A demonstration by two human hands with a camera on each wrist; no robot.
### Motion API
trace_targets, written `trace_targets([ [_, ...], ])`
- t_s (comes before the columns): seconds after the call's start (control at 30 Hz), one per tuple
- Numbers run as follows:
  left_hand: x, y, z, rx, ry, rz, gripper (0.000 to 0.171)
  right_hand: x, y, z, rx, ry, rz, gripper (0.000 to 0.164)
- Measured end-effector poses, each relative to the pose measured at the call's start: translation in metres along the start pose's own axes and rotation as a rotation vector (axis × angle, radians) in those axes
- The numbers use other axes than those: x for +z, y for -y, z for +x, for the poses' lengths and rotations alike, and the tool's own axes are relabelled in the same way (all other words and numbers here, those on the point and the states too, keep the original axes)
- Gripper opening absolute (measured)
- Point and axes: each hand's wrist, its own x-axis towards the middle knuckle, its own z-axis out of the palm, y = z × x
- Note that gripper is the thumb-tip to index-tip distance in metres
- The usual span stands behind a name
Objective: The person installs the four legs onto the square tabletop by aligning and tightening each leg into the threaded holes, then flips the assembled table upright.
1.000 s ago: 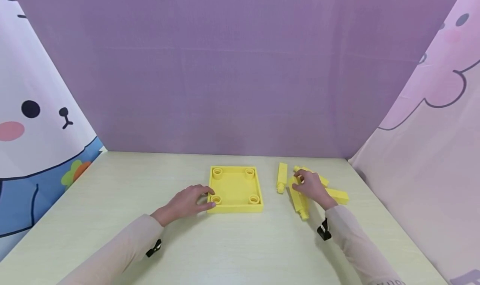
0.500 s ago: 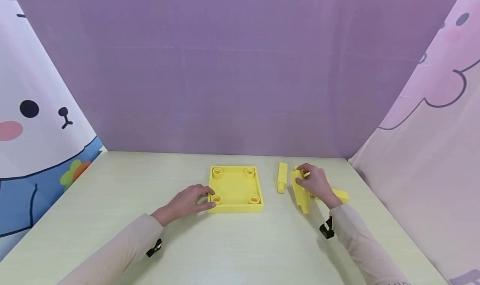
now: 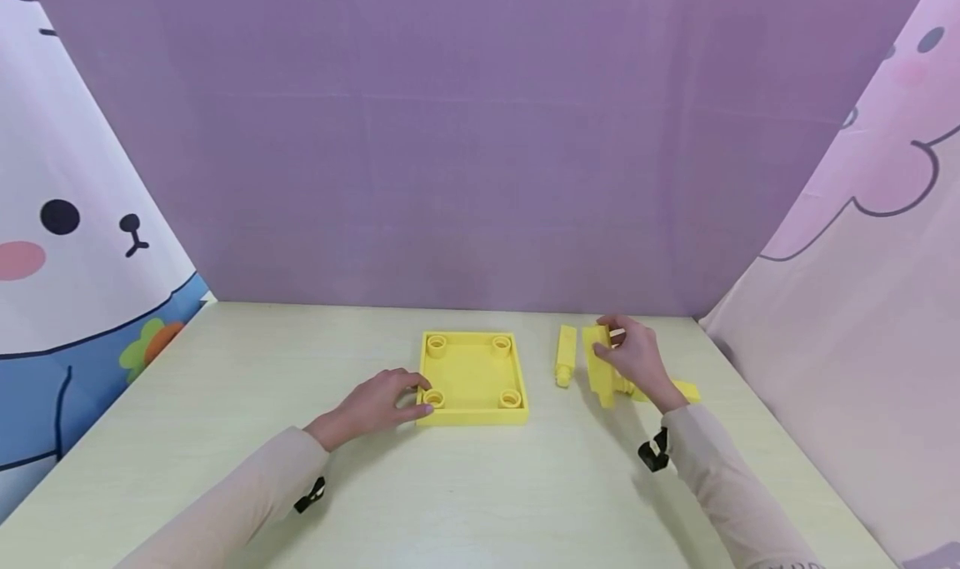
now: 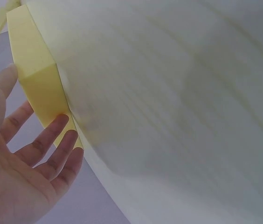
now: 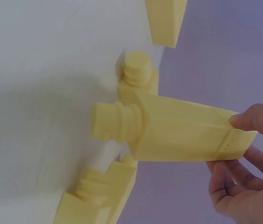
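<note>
One yellow ridged-end leg [image 5: 183, 133] (its tiny marking [image 5: 228, 145] illegible) is pinched in the right hand [image 3: 636, 359]; three more legs [image 3: 566, 354] lie on the table [image 3: 480, 486], two partly blocked by that hand. Leftward sits a square yellow tray [image 3: 472, 376] with four round sockets [image 3: 510, 399], its near-left corner touched by the loosely spread left hand [image 3: 372, 404]. Lettering on the right sleeve [image 3: 727, 473] is cut off.

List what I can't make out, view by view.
Head: the yellow pieces behind the right hand, partly covered by it.
Right wrist: the marking on the held piece, too small to read; the uppermost piece, cut off by the top edge.
Left wrist: the inside of the tray, hidden by its sides.
</note>
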Motion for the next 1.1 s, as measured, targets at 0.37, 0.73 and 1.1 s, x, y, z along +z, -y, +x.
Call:
trace_targets([
  [0.37,-0.001,-0.002,0.0,-0.002,0.001,-0.009,0.033,-0.002,0.014,0.007,-0.066,-0.03,0.08,0.037],
  [0.73,0.0,-0.003,0.0,-0.011,0.003,-0.013,0.033,0.002,0.025,0.011,-0.063,0.002,0.166,0.04],
  [1.1,-0.002,-0.006,-0.002,-0.002,-0.003,-0.009,0.031,0.017,0.038,0.018,-0.085,-0.008,0.226,0.042],
])
